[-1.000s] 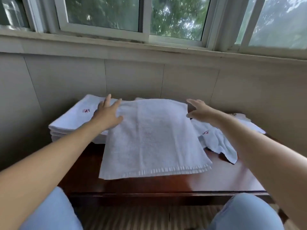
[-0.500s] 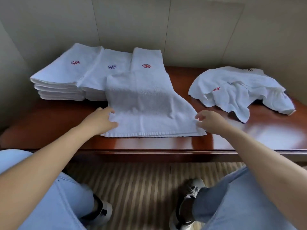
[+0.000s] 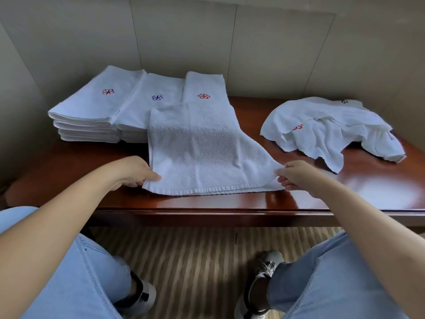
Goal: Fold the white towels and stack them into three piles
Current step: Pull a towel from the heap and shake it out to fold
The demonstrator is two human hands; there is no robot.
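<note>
Soft, even daylight fills the scene, moderately bright, with no hard-edged shadows. The glossy wooden counter [image 3: 299,199] shows broad pale glare on its right side and a narrower streak near its front edge. Under the counter the striped floor [image 3: 195,261] is dimmer. The far left corner of the wall [image 3: 69,42] falls into grey shade. Wide-angle distortion bends the wall seams and stretches the forearms and knees toward the near edges. Focus is fairly sharp throughout, with slight softness at the edges.

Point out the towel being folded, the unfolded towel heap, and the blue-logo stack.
towel being folded [image 3: 197,148], head view, middle of its top layer.
unfolded towel heap [image 3: 322,132], head view, central crumpled cloth.
blue-logo stack [image 3: 158,88], head view, top towel above its logo.
</note>
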